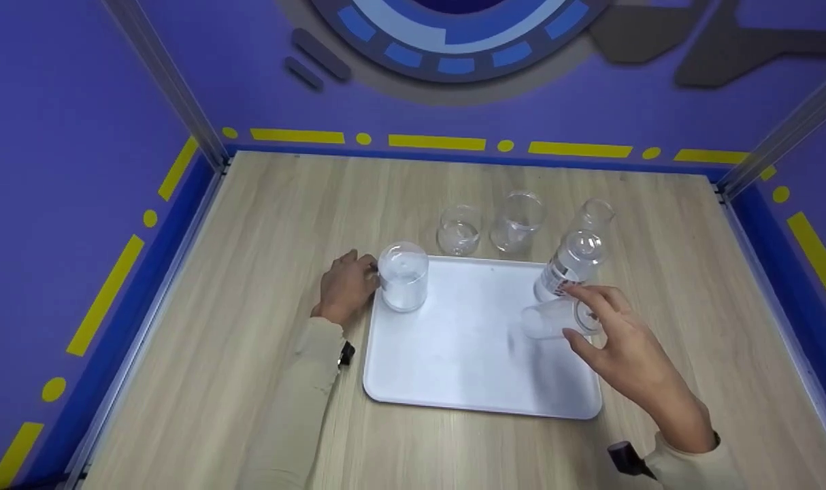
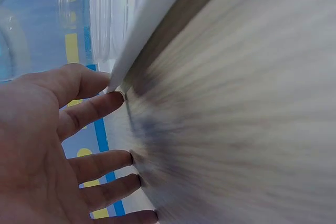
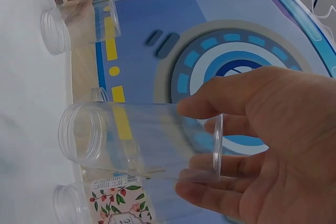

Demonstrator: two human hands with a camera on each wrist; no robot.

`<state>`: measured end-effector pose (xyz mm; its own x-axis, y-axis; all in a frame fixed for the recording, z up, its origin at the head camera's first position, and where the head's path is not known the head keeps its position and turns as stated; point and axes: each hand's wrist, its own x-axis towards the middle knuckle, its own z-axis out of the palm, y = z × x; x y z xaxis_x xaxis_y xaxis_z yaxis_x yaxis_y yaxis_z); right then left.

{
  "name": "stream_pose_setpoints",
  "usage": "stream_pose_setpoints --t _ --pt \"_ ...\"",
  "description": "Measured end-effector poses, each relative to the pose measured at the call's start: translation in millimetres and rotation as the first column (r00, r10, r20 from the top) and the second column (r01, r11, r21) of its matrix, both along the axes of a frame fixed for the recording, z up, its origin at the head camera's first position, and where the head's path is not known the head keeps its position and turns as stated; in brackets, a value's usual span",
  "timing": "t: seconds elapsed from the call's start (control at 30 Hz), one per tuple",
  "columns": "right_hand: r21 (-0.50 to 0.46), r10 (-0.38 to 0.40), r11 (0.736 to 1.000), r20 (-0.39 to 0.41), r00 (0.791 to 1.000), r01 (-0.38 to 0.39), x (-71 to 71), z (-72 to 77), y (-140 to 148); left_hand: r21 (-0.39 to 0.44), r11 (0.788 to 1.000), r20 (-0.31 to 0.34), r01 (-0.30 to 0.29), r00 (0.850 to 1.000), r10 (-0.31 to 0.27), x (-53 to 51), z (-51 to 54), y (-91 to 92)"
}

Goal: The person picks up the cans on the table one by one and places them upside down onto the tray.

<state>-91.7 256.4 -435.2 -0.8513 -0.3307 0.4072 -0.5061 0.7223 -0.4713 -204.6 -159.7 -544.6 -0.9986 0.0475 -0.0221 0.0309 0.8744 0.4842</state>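
Observation:
My right hand [image 1: 620, 344] grips a clear jar [image 3: 142, 135] round its base end. In the right wrist view the jar's threaded mouth faces the white tray [image 1: 467, 347]; whether it touches cannot be told. Beside it, at the tray's right back corner, stands a clear jar with a floral label [image 3: 121, 203]. My left hand [image 1: 348, 289] is at the tray's left back corner, where thumb and index finger pinch the rim and the other fingertips rest on the table. Close to that hand, another clear jar [image 1: 404, 279] stands mouth down on the tray.
Behind the tray, on the wooden table [image 1: 270, 224], stand a short clear jar [image 1: 459, 231], a taller one [image 1: 518, 221] and a narrow one [image 1: 595, 216]. Blue panels [image 1: 420, 116] with yellow marks enclose the table at the back and sides.

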Motion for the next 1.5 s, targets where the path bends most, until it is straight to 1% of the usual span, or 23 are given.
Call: stream_pose_setpoints --t 0.23,0.37,0.57,0.73,0.83,0.97,1.2,1.4,1.5 --pt "0.050 -0.040 0.998 0.057 0.998 0.037 4.2 1.0 1.3 -0.049 0.999 -0.029 0.025 0.999 -0.026 2.4 -2.6 -0.4" --pt "0.082 -0.053 0.996 0.086 0.995 0.046 5.2 1.3 2.1 -0.055 0.998 -0.040 0.022 0.999 -0.024 3.6 -2.9 -1.2" --pt "0.116 -0.037 0.993 0.129 0.991 0.022 6.6 1.4 2.7 -0.047 0.999 -0.032 0.018 0.999 -0.020 2.7 -2.5 -1.5" --pt "0.117 0.003 0.993 0.098 0.995 -0.015 6.8 -2.9 5.0 -0.045 0.999 -0.010 0.029 1.000 -0.030 2.7 -3.3 -1.6" --pt "0.116 0.018 0.993 0.076 0.997 -0.027 5.8 -4.4 6.0 -0.048 0.998 -0.007 0.036 0.999 -0.036 1.5 -1.0 -1.5" --pt "0.120 0.015 0.992 0.104 0.995 -0.027 4.3 -3.4 5.6 -0.053 0.998 -0.012 0.028 1.000 -0.029 -0.8 1.9 -1.2" --pt "0.128 -0.003 0.992 0.169 0.986 -0.019 4.7 -1.9 5.8 -0.043 0.999 -0.019 0.029 0.999 -0.030 -3.0 2.0 -0.7" --pt "0.145 -0.010 0.989 0.188 0.982 -0.017 8.6 -4.3 6.5 -0.023 1.000 0.027 0.019 0.999 -0.019 0.5 -0.4 1.0" --pt "0.145 0.000 0.989 0.183 0.983 -0.027 9.1 -5.6 5.8 -0.030 0.999 0.023 0.014 1.000 -0.013 2.5 -0.8 1.2"
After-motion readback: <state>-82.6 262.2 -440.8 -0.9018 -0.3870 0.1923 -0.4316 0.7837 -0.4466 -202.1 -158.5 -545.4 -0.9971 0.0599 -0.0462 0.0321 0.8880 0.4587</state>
